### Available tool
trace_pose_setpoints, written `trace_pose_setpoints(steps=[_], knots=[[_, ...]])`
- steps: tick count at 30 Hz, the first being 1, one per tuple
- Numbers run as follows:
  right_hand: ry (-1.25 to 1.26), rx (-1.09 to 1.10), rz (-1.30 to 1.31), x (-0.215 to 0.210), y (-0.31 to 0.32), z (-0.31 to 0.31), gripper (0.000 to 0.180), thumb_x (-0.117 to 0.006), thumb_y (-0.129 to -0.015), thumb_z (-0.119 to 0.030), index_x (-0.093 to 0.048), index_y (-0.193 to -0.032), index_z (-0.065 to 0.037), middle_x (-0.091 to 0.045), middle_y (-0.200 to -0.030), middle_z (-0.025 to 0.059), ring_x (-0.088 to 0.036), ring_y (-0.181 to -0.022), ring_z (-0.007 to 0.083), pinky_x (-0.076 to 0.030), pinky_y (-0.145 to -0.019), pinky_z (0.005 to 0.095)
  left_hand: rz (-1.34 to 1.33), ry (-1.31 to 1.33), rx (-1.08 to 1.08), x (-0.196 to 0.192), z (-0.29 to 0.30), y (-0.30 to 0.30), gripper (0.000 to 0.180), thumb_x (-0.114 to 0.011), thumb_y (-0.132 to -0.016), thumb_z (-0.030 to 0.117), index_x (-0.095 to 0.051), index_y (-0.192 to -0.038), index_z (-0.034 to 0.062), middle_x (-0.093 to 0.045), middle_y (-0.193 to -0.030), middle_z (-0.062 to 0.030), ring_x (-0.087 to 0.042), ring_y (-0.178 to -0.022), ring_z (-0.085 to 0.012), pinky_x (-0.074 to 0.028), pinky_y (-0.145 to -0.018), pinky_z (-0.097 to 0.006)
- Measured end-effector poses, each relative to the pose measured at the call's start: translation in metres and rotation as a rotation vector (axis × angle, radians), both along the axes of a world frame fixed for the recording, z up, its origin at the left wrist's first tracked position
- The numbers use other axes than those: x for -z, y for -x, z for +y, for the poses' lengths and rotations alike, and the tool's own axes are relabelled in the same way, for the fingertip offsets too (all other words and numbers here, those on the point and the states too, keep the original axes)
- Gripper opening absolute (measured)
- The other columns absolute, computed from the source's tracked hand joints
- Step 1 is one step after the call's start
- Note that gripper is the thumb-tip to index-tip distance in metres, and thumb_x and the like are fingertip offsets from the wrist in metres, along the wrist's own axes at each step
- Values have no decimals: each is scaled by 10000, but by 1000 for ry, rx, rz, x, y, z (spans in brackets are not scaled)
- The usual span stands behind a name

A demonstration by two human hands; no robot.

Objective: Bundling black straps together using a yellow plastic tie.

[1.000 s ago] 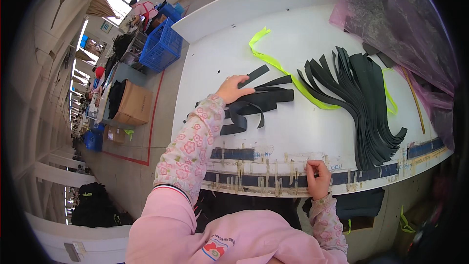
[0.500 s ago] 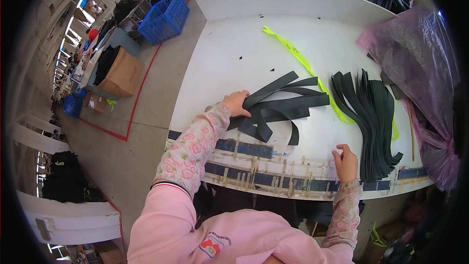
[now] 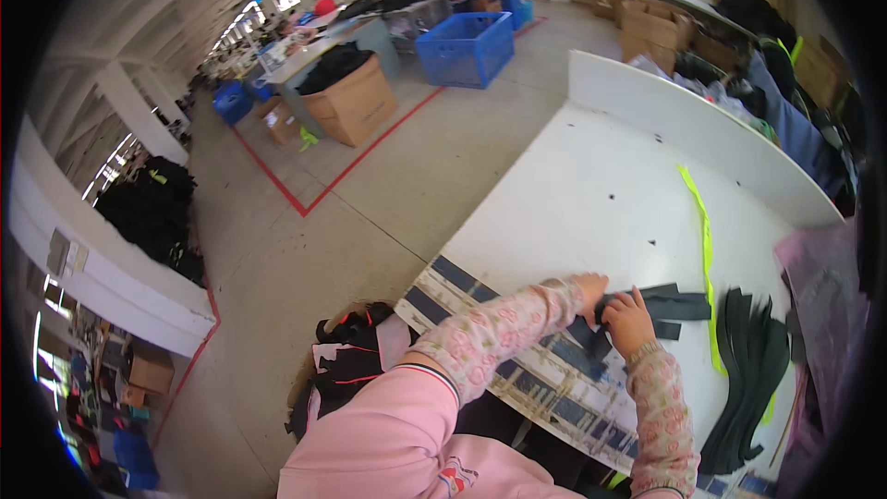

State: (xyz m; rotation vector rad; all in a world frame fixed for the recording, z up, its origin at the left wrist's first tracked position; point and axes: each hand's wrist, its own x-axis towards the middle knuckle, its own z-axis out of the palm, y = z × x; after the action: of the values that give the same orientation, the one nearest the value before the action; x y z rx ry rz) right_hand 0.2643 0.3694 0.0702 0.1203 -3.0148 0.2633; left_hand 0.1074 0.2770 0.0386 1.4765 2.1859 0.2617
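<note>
1. Head view shows both hands close together on a white table (image 3: 591, 203), near its front edge.
2. Left hand (image 3: 589, 288) lies on small black fabric strips (image 3: 670, 303); I cannot tell how tight its hold is.
3. Right hand (image 3: 628, 322) pinches one strip with bent fingers.
4. A bigger pile of black strips (image 3: 748, 370) lies to the right, beside a yellow-green strip (image 3: 704, 249).
</note>
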Motion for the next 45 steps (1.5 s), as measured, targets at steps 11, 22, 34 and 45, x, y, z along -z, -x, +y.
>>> trace_pose_setpoints(steps=[11,22,34,45], knots=[[447,22,-11,-52,-16,-39,116,-654,-795,-72,-635,-907,-47,-630,-844,138,-630,-777,359,-505,-682,419,-108,61,-91,29,12,-6,868,-853,-550,274,-384,-1207,-47,-644,-1006,-262,-637,-991,-398,-514,-819,-458],[90,104,282,-69,-24,-39,131,-649,-748,-59,-571,-854,-67,-595,-811,116,-581,-768,344,-466,-689,437,-799,-78,14,5,-8,6,545,-724,-756,267,-577,-1193,-22,-663,-1062,-127,-616,-938,-201,-485,-826,-330],[160,96,337,-122,-31,-54,406,-587,-748,29,-604,-1138,-86,-564,-853,142,-584,-808,344,-495,-677,431,-1540,-341,-154,-56,-63,-16,380,-590,-888,272,-601,-1158,6,-659,-1007,-57,-623,-857,-111,-511,-724,-267],[37,191,221,-145,-57,-62,501,-558,-768,11,-578,-1256,-99,-548,-925,137,-589,-846,331,-502,-686,420,-1187,-440,86,-140,-84,-40,575,-775,-740,123,-527,-1236,-29,-601,-1166,-84,-564,-1045,-150,-449,-928,-288]])
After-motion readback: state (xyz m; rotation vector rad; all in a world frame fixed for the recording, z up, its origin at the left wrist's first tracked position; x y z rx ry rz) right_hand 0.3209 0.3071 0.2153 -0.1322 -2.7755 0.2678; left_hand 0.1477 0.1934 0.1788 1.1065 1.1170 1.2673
